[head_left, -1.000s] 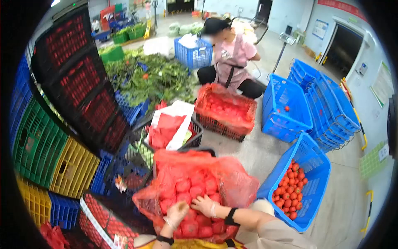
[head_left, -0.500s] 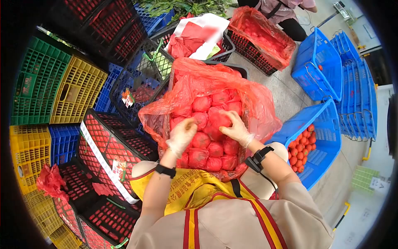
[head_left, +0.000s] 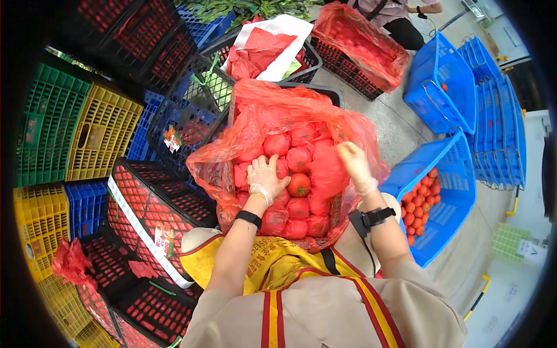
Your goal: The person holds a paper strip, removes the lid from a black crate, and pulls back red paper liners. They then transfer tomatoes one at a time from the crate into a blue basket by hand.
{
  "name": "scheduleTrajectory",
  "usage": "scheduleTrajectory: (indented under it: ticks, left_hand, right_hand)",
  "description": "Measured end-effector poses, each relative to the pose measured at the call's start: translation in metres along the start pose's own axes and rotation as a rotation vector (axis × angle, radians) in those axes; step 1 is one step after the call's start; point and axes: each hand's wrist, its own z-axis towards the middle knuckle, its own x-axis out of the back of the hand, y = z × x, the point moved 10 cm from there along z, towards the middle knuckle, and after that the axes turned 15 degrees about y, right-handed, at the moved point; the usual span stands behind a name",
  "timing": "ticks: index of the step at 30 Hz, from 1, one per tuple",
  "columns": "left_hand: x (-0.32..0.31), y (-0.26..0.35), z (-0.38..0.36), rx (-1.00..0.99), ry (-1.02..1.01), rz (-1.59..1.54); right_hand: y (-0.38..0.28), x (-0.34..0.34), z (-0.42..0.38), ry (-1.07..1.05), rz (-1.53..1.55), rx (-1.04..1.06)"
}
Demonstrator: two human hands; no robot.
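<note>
In front of me a crate lined with a red plastic bag (head_left: 354, 133) holds rows of round items in red wrapping (head_left: 277, 144). Among them one bare tomato (head_left: 299, 185) shows its green stem. My left hand (head_left: 266, 178), in a clear glove, rests on the wrapped rows just left of the bare tomato, fingers spread. My right hand (head_left: 355, 162), also gloved, is pinched at the crate's right side, closed on a thin red wrapper (head_left: 326, 174) that stretches over the items beside the tomato.
At the right stand a blue crate of tomatoes (head_left: 458, 197), another blue crate (head_left: 432, 87) and stacked blue crates (head_left: 502, 133). Black mesh crates (head_left: 151, 203) and yellow crates (head_left: 104, 130) line the left. A person (head_left: 400, 23) is behind a red-lined crate (head_left: 348, 69).
The red wrapper has been pulled rightward by my right hand, and the bare tomato now shows. My left hand has opened and moved slightly right onto the wrapped items.
</note>
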Motion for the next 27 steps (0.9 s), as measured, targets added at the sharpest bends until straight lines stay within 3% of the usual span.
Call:
scheduleTrajectory:
  ticks: [1, 2, 3, 5, 6, 9, 11, 16, 19, 20, 22, 23, 24, 26, 27]
  left_hand:
    - [-0.003, 0.004, 0.0, -0.032, -0.007, 0.022]
    - [-0.006, 0.006, 0.0, -0.062, -0.013, 0.044]
    - [-0.016, 0.002, -0.001, -0.061, -0.008, 0.048]
    - [-0.018, 0.016, -0.008, -0.265, 0.216, 0.046]
    - [-0.017, 0.014, -0.008, -0.265, 0.217, 0.048]
    - [-0.011, 0.013, -0.009, -0.297, 0.168, -0.096]
    - [0.018, 0.013, -0.019, -0.317, 0.384, -0.25]
    - [0.019, 0.019, -0.028, -0.41, 0.524, -0.326]
    - [0.013, -0.014, -0.001, -0.221, 0.474, -0.43]
    - [0.01, -0.036, 0.006, -0.046, 0.481, -0.616]
    - [-0.007, -0.078, 0.014, 0.193, 0.52, -1.091]
    - [-0.013, -0.094, 0.011, 0.289, 0.485, -0.997]
    - [-0.01, -0.091, 0.007, 0.291, 0.482, -0.996]
    - [0.006, -0.074, -0.002, 0.194, 0.479, -0.669]
    - [0.024, -0.041, -0.008, -0.012, 0.522, -0.243]
  right_hand:
    - [-0.007, -0.006, 0.001, 0.033, -0.573, 0.224]
    - [-0.023, -0.032, -0.012, -0.014, -0.659, 0.708]
    - [-0.027, -0.062, -0.026, -0.121, -0.775, 0.832]
    - [0.0, -0.112, -0.033, -0.294, -1.178, 0.974]
    - [0.008, -0.127, -0.038, -0.341, -1.212, 1.073]
    - [0.01, -0.132, -0.03, -0.29, -1.154, 1.074]
    - [0.013, -0.129, -0.038, -0.312, -1.089, 1.108]
    - [0.021, -0.121, -0.043, -0.272, -0.887, 1.3]
    - [0.016, -0.1, -0.007, -0.11, -0.751, 0.977]
    - [0.009, -0.099, -0.007, -0.109, -0.75, 0.978]
    - [-0.005, -0.059, 0.016, 0.123, -0.343, 0.649]
    - [-0.008, -0.046, 0.023, 0.181, -0.261, 0.554]
    - [-0.017, -0.042, 0.021, 0.128, -0.412, 0.566]
    - [-0.027, -0.062, -0.009, 0.103, -0.788, 0.912]
    - [-0.011, -0.074, -0.012, 0.017, -0.952, 0.914]
